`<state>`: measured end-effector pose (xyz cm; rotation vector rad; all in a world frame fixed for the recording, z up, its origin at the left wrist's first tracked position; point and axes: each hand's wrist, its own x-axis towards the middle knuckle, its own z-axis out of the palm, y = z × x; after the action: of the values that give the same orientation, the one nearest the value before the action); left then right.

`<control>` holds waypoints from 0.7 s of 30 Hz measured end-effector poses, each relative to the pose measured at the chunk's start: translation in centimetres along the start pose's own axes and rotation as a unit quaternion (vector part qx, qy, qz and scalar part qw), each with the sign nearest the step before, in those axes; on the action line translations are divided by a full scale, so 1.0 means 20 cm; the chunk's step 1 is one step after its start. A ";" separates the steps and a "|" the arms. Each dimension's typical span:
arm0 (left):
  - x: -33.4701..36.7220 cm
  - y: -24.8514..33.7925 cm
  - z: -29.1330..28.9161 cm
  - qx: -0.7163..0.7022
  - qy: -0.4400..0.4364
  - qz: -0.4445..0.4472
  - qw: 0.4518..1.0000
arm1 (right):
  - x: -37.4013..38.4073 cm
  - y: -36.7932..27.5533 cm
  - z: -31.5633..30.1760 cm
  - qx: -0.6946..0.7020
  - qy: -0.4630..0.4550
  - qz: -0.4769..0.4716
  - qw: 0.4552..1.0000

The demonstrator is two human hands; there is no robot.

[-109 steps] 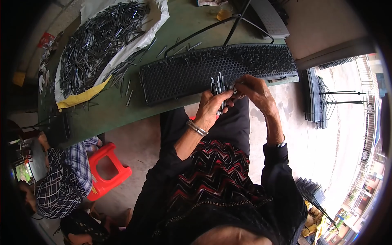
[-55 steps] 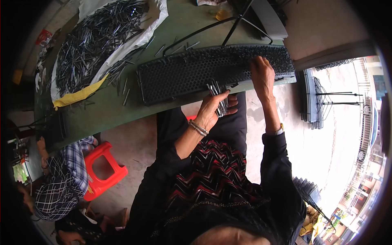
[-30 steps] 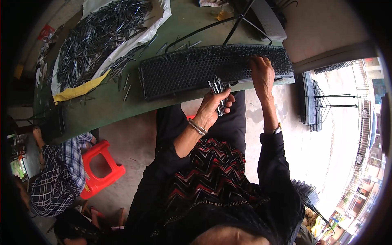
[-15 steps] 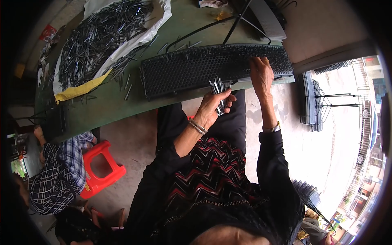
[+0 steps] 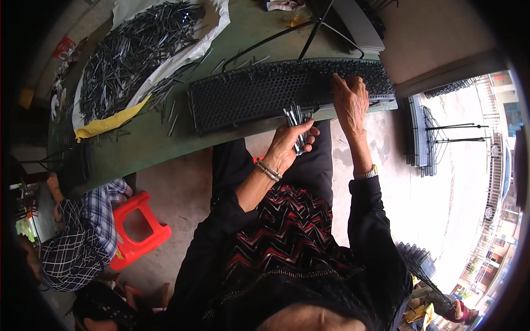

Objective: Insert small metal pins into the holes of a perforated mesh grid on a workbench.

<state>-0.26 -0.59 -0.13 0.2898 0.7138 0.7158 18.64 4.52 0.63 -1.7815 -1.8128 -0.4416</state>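
Note:
A bundle of thin dark and silvery metal strips [image 5: 296,117] sticks up out of my left hand [image 5: 287,142], whose fingers are wrapped round it just in front of the table edge. Along that edge lies a long black panel with rows of holes [image 5: 243,99], its right part bristling with small dark pieces. My right hand [image 5: 351,102] is over the right half of the panel, thumb and fingers pinched together at its surface. Whatever is between those fingertips is too small or hidden to make out.
A white sack [image 5: 217,25] with a yellow edge lies open on the green table [image 5: 160,146], heaped with loose metal strips [image 5: 127,55]. Black wire legs [image 5: 270,39] rise behind the panel. A red stool [image 5: 144,243] and a seated person in checks [image 5: 74,248] are at left; stacked racks [image 5: 420,135] at right.
My right hand has shifted slightly left along the panel, and its back has turned more into view. My left hand stays nearly in place with its bundle.

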 end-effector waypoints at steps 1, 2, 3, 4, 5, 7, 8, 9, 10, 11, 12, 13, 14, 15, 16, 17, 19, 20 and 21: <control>0.00 0.00 0.00 0.001 0.001 0.002 1.000 | 0.00 0.01 0.01 -0.037 -0.001 0.009 0.999; 0.00 0.00 0.01 0.002 0.001 0.000 1.000 | -0.01 0.02 0.01 -0.073 -0.003 0.019 0.997; 0.00 0.00 0.01 0.001 -0.003 0.001 1.000 | -0.02 0.03 0.01 -0.074 -0.003 0.021 0.997; 0.00 0.00 0.01 -0.001 -0.005 0.002 1.000 | -0.01 0.01 -0.01 -0.078 -0.010 0.018 0.997; 0.00 0.00 0.01 -0.001 -0.004 0.000 1.000 | -0.01 -0.01 -0.03 -0.082 -0.016 0.015 0.996; -0.01 0.00 0.01 0.007 -0.007 0.005 1.000 | -0.03 -0.07 -0.09 -0.012 -0.028 0.028 0.999; 0.00 0.01 0.01 0.008 -0.006 0.006 1.000 | -0.05 -0.10 -0.13 0.059 -0.039 0.039 0.997; 0.00 0.01 0.00 0.011 -0.006 0.008 1.000 | -0.06 -0.11 -0.16 0.061 -0.039 0.039 0.997; 0.00 0.01 0.00 0.015 -0.008 0.006 1.000 | -0.08 -0.11 -0.21 0.230 -0.156 0.107 0.955; -0.01 0.01 0.01 0.016 -0.010 0.004 1.000 | -0.09 -0.11 -0.25 0.389 -0.264 0.170 0.866; -0.01 0.00 0.01 0.028 -0.003 0.008 1.000 | -0.11 -0.12 -0.27 0.403 -0.285 0.125 0.861; -0.02 0.00 0.02 0.041 0.003 0.013 0.999 | -0.11 -0.13 -0.29 0.402 -0.284 0.128 0.861; -0.02 0.00 0.02 0.042 0.002 0.012 0.999 | -0.10 -0.13 -0.31 0.427 -0.315 0.157 0.833; -0.02 -0.01 0.03 0.064 0.001 0.014 0.998 | -0.09 -0.14 -0.34 0.450 -0.346 0.186 0.802; -0.02 -0.01 0.03 0.085 0.002 0.018 0.996 | -0.07 -0.15 -0.37 0.449 -0.351 0.193 0.799; -0.02 -0.01 0.03 0.086 0.002 0.018 0.996 | -0.08 -0.14 -0.36 0.449 -0.350 0.193 0.799; -0.02 -0.01 0.04 0.114 0.022 0.016 0.993 | -0.09 -0.11 -0.35 0.465 -0.368 0.173 0.786; -0.02 -0.01 0.05 0.115 0.021 0.015 0.993 | -0.10 -0.09 -0.33 0.465 -0.367 0.174 0.787; -0.02 -0.01 0.05 0.126 0.028 0.013 0.992 | -0.12 -0.08 -0.32 0.461 -0.364 0.168 0.792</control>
<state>0.17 -1.02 0.72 0.5119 0.8571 0.6600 17.98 -1.22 4.57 -1.5083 -1.5864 1.2409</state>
